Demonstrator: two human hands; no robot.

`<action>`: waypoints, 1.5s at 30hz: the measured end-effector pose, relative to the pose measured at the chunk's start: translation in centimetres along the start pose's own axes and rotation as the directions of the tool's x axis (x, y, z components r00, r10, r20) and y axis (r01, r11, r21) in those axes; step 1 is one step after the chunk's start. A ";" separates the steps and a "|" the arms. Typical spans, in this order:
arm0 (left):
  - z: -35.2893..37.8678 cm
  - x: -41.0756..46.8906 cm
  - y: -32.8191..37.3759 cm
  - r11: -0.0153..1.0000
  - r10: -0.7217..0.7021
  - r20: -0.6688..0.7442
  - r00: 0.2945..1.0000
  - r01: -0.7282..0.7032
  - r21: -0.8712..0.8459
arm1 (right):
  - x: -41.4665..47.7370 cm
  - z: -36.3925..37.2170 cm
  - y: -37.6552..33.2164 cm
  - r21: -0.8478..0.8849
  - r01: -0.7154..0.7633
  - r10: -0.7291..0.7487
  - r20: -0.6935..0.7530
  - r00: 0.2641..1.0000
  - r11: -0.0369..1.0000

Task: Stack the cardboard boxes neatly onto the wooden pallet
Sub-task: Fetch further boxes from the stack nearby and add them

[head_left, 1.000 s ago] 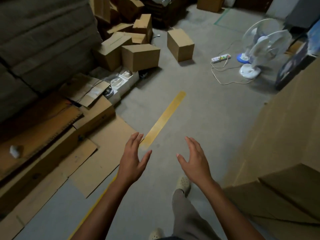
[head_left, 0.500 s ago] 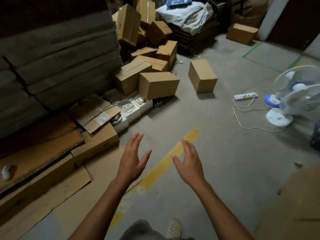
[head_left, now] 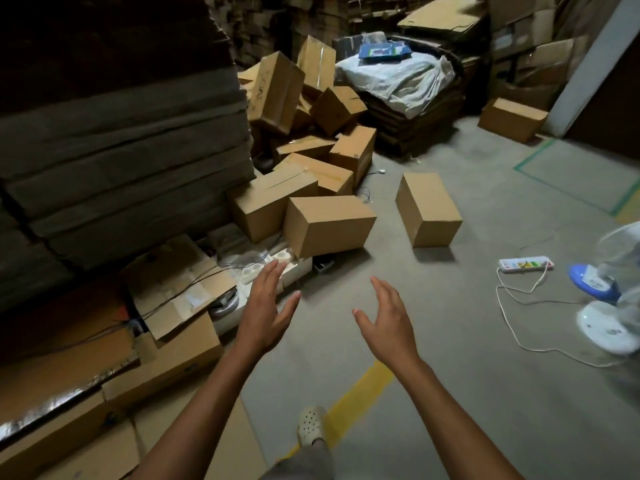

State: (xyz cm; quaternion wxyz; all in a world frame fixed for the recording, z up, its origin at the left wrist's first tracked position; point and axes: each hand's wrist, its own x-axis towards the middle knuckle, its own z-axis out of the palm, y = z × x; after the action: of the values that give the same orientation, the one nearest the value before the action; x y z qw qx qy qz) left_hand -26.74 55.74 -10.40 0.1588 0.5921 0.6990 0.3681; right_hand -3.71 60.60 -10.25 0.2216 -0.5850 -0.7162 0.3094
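Both hands are out in front with nothing in them, fingers straight and a bit spread, palms turned toward each other. The left hand (head_left: 265, 313) and right hand (head_left: 388, 322) just hover over the concrete floor (head_left: 485, 393).

The cardboard boxes are mostly in a messy pile (head_left: 311, 140) at the far left of centre, jammed up against a tall stack of flattened cardboard (head_left: 121, 168). The nearest box (head_left: 329, 230) lies tilted just beyond the left fingertips, resting over some white moulded inserts (head_left: 256, 273). A lone box (head_left: 427, 209) sits by itself on the floor to the right of it, and one more far box (head_left: 512, 119) is off near the right wall.

Over on the right there's a white power strip (head_left: 525, 265) with a cord trailing near a fan (head_left: 609, 306). A yellow floor line (head_left: 360, 393) runs under the arms beside a pale clog (head_left: 310, 424).
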 end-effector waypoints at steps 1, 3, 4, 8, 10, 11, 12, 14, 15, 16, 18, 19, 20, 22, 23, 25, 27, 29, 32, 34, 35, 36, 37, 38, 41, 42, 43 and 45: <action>0.2 2.6 -0.3 1.000 -0.012 -0.002 1.000 0.012 -0.014 | 2.6 0.0 -0.2 -0.001 -0.004 0.004 0.006 1.000 1.000; 0.6 7.5 -0.8 0.999 -0.034 -0.018 0.999 0.033 -0.039 | 7.7 -0.2 -0.7 0.002 -0.016 0.016 0.012 1.000 1.000; 0.8 10.0 -1.2 0.998 -0.035 -0.018 0.999 0.034 -0.047 | 10.2 -0.3 -1.0 0.012 -0.017 0.017 0.013 1.000 1.000; 1.9 19.0 -2.4 0.998 -0.064 0.021 0.998 0.064 -0.024 | 18.7 -0.5 -1.9 0.056 -0.045 0.044 0.021 0.999 0.997; 2.5 23.1 -2.8 0.998 -0.062 0.058 0.996 0.063 -0.020 | 22.6 -0.4 -1.9 0.087 -0.054 0.051 0.037 0.998 0.995; 2.9 25.2 -3.1 0.998 -0.063 0.069 0.996 0.063 -0.011 | 24.7 -0.4 -1.8 0.095 -0.060 0.055 0.045 0.997 0.994; 3.3 27.5 -3.4 0.998 -0.065 0.073 0.995 0.065 0.001 | 27.0 -0.3 -1.6 0.100 -0.069 0.064 0.051 0.997 0.993; 4.4 31.9 -4.5 0.997 -0.076 0.090 0.993 0.074 0.026 | 31.6 -0.1 -0.8 0.108 -0.083 0.076 0.064 0.995 0.991; 5.3 34.2 -5.1 0.996 -0.085 0.099 0.991 0.082 0.032 | 34.0 0.1 -0.4 0.113 -0.082 0.075 0.069 0.995 0.990; 6.1 36.5 -5.7 0.995 -0.095 0.104 0.990 0.092 0.040 | 36.5 0.3 0.1 0.118 -0.082 0.073 0.079 0.994 0.990; 7.7 41.2 -6.9 0.992 -0.124 0.105 0.987 0.119 0.052 | 41.6 0.6 1.1 0.135 -0.089 0.077 0.091 0.993 0.987; 8.5 43.4 -7.4 0.990 -0.137 0.107 0.985 0.132 0.057 | 44.0 0.6 1.6 0.142 -0.096 0.083 0.094 0.992 0.985; 9.3 45.5 -7.6 0.987 -0.153 0.113 0.982 0.147 0.065 | 46.3 0.6 2.1 0.149 -0.103 0.089 0.103 0.991 0.983; 10.7 49.9 -7.9 0.980 -0.187 0.135 0.973 0.175 0.090 | 50.8 0.5 3.0 0.156 -0.136 0.118 0.123 0.985 0.978; 11.2 52.0 -7.9 0.976 -0.206 0.147 0.967 0.193 0.097 | 52.8 0.4 3.1 0.155 -0.155 0.135 0.135 0.982 0.976; 12.0 56.1 -7.7 0.972 -0.221 0.163 0.962 0.204 0.116 | 56.5 0.3 3.3 0.152 -0.168 0.142 0.164 0.976 0.974; 12.8 60.1 -7.9 0.969 -0.227 0.180 0.957 0.204 0.139 | 60.2 0.5 3.5 0.138 -0.177 0.150 0.186 0.971 0.974; 13.7 63.4 -8.5 0.968 -0.233 0.206 0.951 0.207 0.141 | 63.3 1.1 3.7 0.121 -0.192 0.163 0.215 0.963 0.974; 15.4 67.6 -10.4 0.962 -0.264 0.254 0.930 0.238 0.131 | 67.4 2.8 4.4 0.127 -0.256 0.217 0.261 0.941 0.958; 16.5 70.4 -12.7 0.950 -0.313 0.284 0.906 0.297 0.102 | 69.9 4.6 4.9 0.172 -0.339 0.284 0.282 0.916 0.925; 17.1 71.7 -14.0 0.932 -0.359 0.298 0.884 0.357 0.064 | 71.1 5.8 5.3 0.196 -0.391 0.327 0.291 0.899 0.899; 17.8 73.1 -15.4 0.902 -0.413 0.312 0.856 0.431 0.009 | 72.2 7.0 5.8 0.216 -0.441 0.369 0.302 0.879 0.871; 18.4 74.4 -16.7 0.858 -0.471 0.326 0.820 0.512 -0.048 | 73.1 8.2 6.1 0.233 -0.488 0.410 0.313 0.857 0.841; 19.1 75.6 -17.9 0.814 -0.518 0.337 0.786 0.575 -0.089 | 73.9 9.6 6.5 0.242 -0.527 0.445 0.320 0.836 0.815; 21.6 79.5 -23.2 0.780 -0.544 0.386 0.745 0.618 -0.095 | 76.4 14.2 8.0 0.220 -0.603 0.523 0.330 0.786 0.767; 22.4 80.6 -25.0 0.800 -0.522 0.413 0.746 0.597 -0.067 | 77.1 15.9 8.5 0.202 -0.627 0.546 0.339 0.766 0.753; 23.2 81.6 -27.0 0.826 -0.495 0.444 0.747 0.563 -0.025 | 77.7 17.6 9.1 0.183 -0.649 0.567 0.351 0.745 0.739; 25.1 83.7 -31.0 0.874 -0.442 0.503 0.743 0.483 0.054 | 78.9 20.9 10.5 0.157 -0.689 0.604 0.372 0.704 0.707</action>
State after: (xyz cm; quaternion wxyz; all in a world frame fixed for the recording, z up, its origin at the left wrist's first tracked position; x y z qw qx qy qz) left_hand -53.01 142.16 -31.34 0.4442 0.4678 0.7429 0.1786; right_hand -27.70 134.96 -36.03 0.0702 -0.7098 -0.4341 0.5504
